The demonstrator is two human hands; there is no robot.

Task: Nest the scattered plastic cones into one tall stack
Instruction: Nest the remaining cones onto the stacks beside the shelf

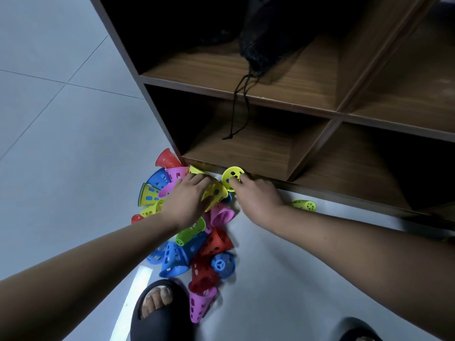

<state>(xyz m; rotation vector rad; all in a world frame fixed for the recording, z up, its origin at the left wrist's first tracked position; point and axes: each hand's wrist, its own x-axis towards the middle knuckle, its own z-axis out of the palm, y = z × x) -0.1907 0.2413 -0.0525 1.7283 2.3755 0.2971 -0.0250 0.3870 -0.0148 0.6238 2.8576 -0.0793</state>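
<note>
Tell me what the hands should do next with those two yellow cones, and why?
Probably slide one into the other. The right hand holds a yellow cone by its holed end, and the left hand grips another yellow cone right beside it. They nearly touch, so nesting them would start the stack. The other cones lie scattered on the floor.
</note>
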